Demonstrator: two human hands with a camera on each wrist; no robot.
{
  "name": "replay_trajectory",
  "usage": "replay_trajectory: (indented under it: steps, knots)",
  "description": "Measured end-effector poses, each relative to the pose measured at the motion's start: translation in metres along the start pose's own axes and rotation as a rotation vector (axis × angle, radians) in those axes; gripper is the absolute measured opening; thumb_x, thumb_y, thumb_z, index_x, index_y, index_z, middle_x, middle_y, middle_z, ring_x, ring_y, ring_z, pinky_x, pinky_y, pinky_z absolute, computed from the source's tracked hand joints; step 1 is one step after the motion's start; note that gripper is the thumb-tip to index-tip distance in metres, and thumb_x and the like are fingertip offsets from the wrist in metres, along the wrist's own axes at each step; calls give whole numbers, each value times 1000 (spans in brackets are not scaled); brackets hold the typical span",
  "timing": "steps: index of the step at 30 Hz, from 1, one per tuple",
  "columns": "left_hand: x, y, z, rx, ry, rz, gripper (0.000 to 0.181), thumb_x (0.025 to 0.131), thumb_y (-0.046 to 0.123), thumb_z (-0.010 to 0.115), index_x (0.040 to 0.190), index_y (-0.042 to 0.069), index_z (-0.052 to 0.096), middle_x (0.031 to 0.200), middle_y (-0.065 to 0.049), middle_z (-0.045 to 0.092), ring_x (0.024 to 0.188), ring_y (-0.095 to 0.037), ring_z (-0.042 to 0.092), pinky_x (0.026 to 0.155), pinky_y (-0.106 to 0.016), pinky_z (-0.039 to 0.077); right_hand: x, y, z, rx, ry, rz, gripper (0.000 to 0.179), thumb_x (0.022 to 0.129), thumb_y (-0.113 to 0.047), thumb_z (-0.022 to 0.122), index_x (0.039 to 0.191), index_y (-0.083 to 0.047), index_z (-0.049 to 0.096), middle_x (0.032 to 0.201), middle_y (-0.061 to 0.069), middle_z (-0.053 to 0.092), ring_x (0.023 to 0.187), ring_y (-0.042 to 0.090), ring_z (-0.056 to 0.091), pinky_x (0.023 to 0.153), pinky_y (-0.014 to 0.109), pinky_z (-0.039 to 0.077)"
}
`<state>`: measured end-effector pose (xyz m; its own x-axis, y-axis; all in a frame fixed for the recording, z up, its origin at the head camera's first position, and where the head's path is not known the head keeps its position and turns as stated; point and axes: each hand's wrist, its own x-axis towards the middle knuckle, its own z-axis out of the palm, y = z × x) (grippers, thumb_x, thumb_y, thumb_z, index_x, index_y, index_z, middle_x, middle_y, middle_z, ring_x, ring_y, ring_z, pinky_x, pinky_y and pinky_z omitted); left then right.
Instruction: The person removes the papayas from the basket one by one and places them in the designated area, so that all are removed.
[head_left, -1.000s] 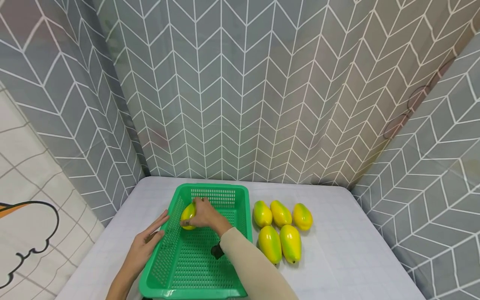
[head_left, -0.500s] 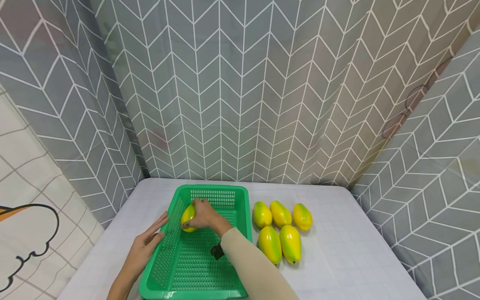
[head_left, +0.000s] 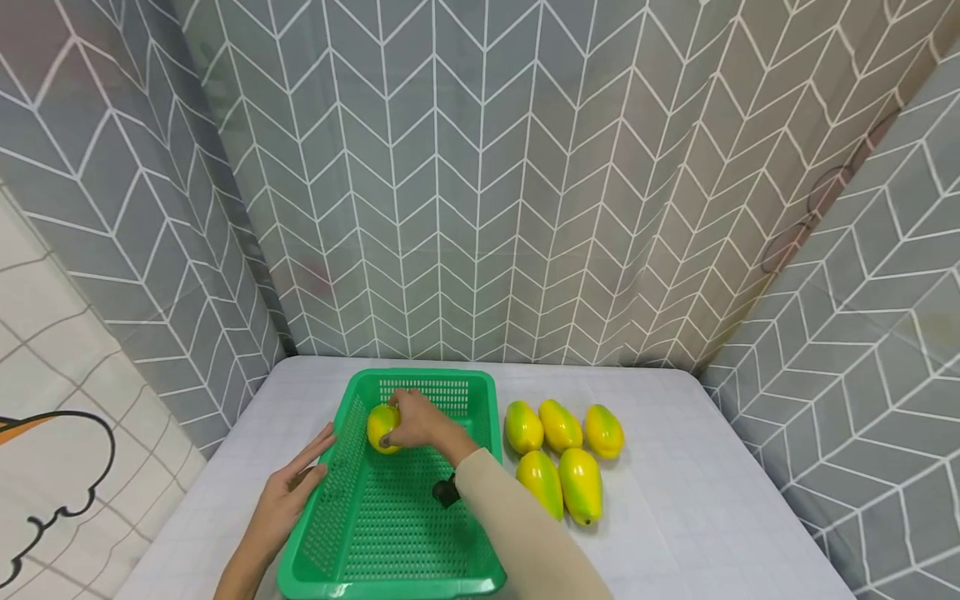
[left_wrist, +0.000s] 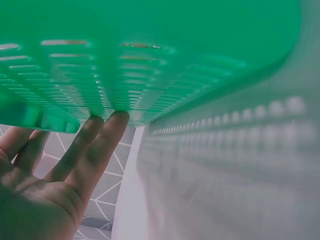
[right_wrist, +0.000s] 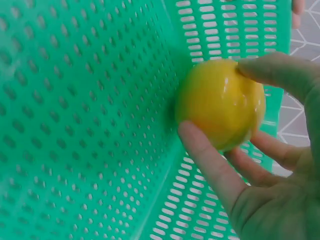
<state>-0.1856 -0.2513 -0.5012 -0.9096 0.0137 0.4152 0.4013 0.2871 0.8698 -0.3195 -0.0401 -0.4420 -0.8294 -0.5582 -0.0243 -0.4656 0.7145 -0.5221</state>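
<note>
A green plastic basket with slotted walls stands on the table. Inside it, by the far-left corner, is a glossy yellow-green papaya. My right hand holds this papaya, thumb and fingers spread around its sides; in the right wrist view the fruit is seen end-on close to the slotted walls. My left hand lies along the outside of the basket's left wall, its fingers extended. In the left wrist view the fingertips touch the slotted wall or come very close to it.
Several more papayas lie in two rows on the white-covered table, right of the basket. A patterned grey curtain hangs behind the table, with more curtain on both sides. A small black device sits at my right wrist.
The papaya in my right hand has shifted slightly right and turned, so it looks rounder and more end-on. My right forearm has moved slightly right; my left hand stays at the basket wall.
</note>
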Motion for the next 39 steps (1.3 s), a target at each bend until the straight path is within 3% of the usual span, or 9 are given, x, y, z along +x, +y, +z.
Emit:
replay_trajectory:
  steps: [8,17,26,31,39]
  knots:
    - [1,2,-2,8,6,-2,42,111,9,53,150,-6,55,164,19,46,136,23,43,100,0,41,0,-3,-7,-63,-41,-15,69,87,-26,87,145,-5,57,135,12,64,106,15,59,89,25,55]
    - [0,2,0,14,11,-35,42,111,12,53,150,-4,55,164,17,45,130,20,49,98,-2,45,3,-7,6,-45,-11,21,80,85,-39,88,150,-7,52,128,11,62,100,15,58,81,25,54]
    - [-2,0,2,5,0,-25,42,112,11,52,150,-5,55,164,20,45,133,22,46,97,-3,46,3,-3,17,15,4,47,70,87,-35,86,142,-5,55,109,7,60,87,12,52,71,23,49]
    - [-2,0,2,-5,2,-21,42,112,10,52,151,-6,54,164,21,45,135,24,44,97,-3,46,2,-1,16,56,7,49,65,86,-30,86,139,-5,56,108,8,59,86,12,52,68,22,49]
    - [-1,0,1,14,16,-46,42,112,12,53,151,-3,55,163,21,45,131,22,48,96,-4,47,-1,4,7,43,34,30,67,88,-34,85,139,-3,57,108,8,65,87,12,55,71,23,51]
